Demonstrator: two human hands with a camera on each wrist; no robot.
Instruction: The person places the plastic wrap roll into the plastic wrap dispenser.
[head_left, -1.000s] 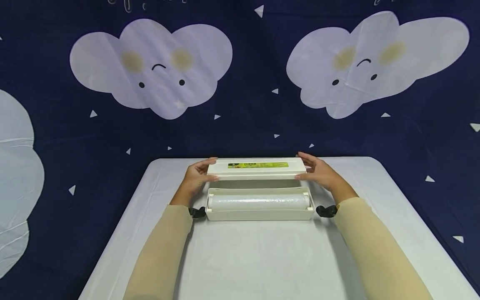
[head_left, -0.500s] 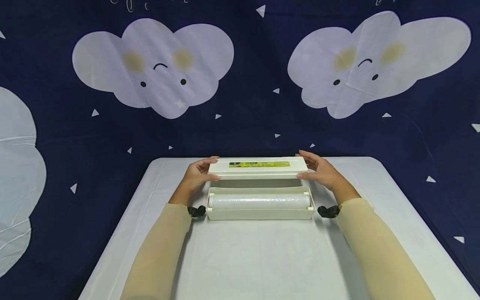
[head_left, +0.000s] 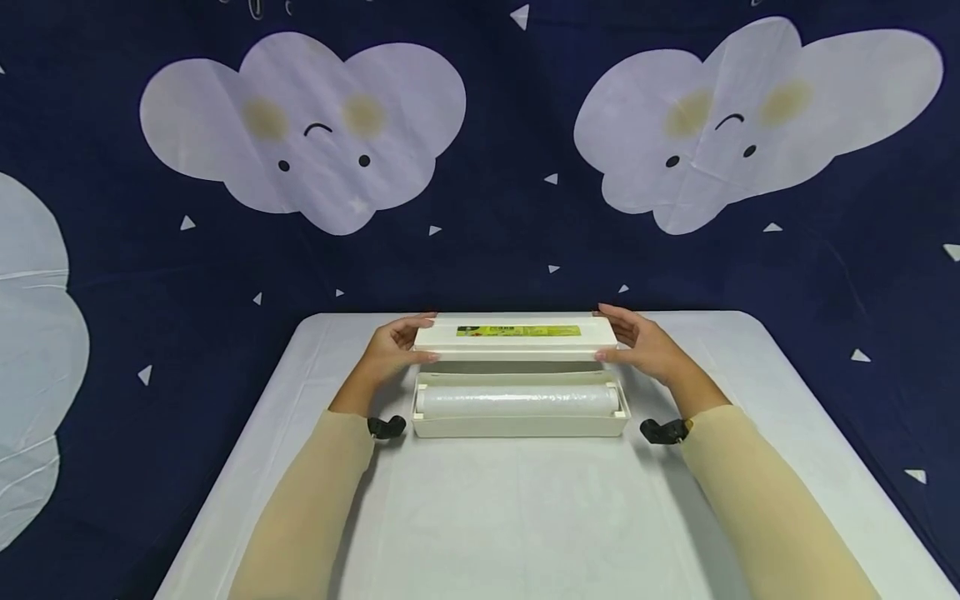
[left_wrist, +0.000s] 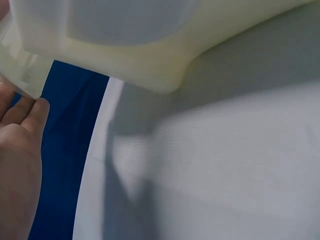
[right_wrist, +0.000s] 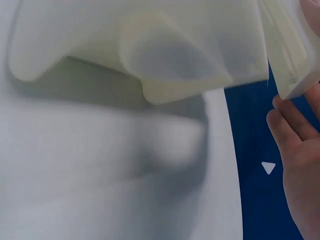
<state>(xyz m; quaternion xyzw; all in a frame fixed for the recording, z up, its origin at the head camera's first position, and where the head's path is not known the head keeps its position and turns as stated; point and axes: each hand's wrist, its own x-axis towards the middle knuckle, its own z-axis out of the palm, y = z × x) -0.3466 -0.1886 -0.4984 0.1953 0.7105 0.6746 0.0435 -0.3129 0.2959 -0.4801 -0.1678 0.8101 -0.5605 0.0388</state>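
Observation:
A long cream lid [head_left: 516, 337] with a green label is held level just above and behind its open base [head_left: 520, 427]. Inside the base lies a roll of clear film [head_left: 517, 401]. My left hand [head_left: 390, 350] pinches the lid's left end between thumb and fingers. At the lid's right end, my right hand [head_left: 645, 343] grips in the same way. The left wrist view shows the left hand [left_wrist: 17, 150] touching the lid's end [left_wrist: 20, 70] beside the base's corner [left_wrist: 125, 45]. The right wrist view shows the right hand [right_wrist: 300, 150] at the lid's end [right_wrist: 295, 60].
The base stands on a white table [head_left: 525, 517], towards its far side. A dark blue cloth with white clouds [head_left: 300, 133] hangs right behind the table's far edge. Black wrist cameras [head_left: 386, 427] sit beside the base's ends.
The lid stays held above the base in nearly the same place. My wrists and forearms have drawn slightly outward and towards me.

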